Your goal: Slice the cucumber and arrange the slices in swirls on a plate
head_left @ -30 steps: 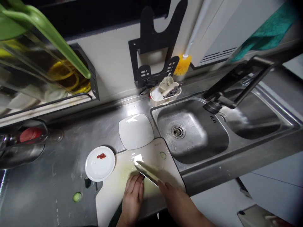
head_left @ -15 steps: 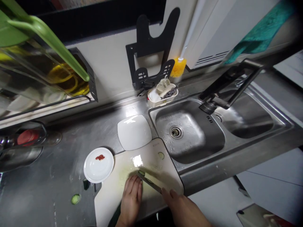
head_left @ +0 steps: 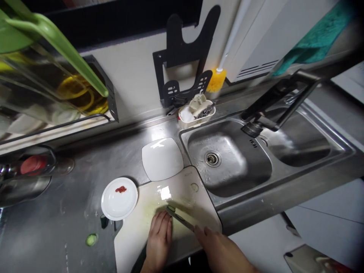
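Note:
My left hand (head_left: 159, 235) presses down on a cucumber (head_left: 140, 261) on the white cutting board (head_left: 133, 231), fingers curled over it. Only a dark green stretch of the cucumber shows beside the wrist. My right hand (head_left: 217, 244) grips a knife (head_left: 183, 221), its blade right beside the left fingertips. Green-edged cucumber slices (head_left: 171, 208) lie against the blade; how many is unclear. A loose cucumber slice (head_left: 195, 187) rests near the board's right edge.
A square white plate (head_left: 162, 159) touches the board's far side. Left of it stands a round plate (head_left: 119, 206) with a red dab. Cucumber ends (head_left: 91, 239) lie on the steel counter. At right is a double sink (head_left: 227, 151) under a dark faucet (head_left: 253, 127).
The whole view has shifted very slightly. Both hands and the knife hold nearly the same place on the board, and the slices at the blade look almost the same.

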`<action>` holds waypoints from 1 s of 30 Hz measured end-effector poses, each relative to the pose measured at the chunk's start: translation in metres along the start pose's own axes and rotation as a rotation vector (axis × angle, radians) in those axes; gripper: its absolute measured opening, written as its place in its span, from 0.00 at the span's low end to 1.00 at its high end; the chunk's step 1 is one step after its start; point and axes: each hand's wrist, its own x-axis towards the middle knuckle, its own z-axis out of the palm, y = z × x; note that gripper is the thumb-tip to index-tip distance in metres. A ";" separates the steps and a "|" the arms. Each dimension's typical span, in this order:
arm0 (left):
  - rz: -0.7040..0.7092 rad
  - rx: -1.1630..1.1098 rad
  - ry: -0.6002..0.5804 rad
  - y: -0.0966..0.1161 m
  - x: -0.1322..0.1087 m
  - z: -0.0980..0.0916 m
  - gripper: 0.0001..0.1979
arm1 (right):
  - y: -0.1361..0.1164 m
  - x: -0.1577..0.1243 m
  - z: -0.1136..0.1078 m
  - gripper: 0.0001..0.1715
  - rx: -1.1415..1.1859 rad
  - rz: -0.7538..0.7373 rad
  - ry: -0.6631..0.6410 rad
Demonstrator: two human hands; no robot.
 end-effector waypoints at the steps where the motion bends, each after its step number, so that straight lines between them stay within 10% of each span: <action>1: 0.000 0.003 0.000 0.000 -0.001 0.000 0.13 | 0.000 0.001 0.001 0.34 0.005 -0.004 0.006; 30: 0.001 0.012 0.015 -0.001 0.001 -0.001 0.14 | -0.009 0.035 0.014 0.33 -0.008 -0.006 0.053</action>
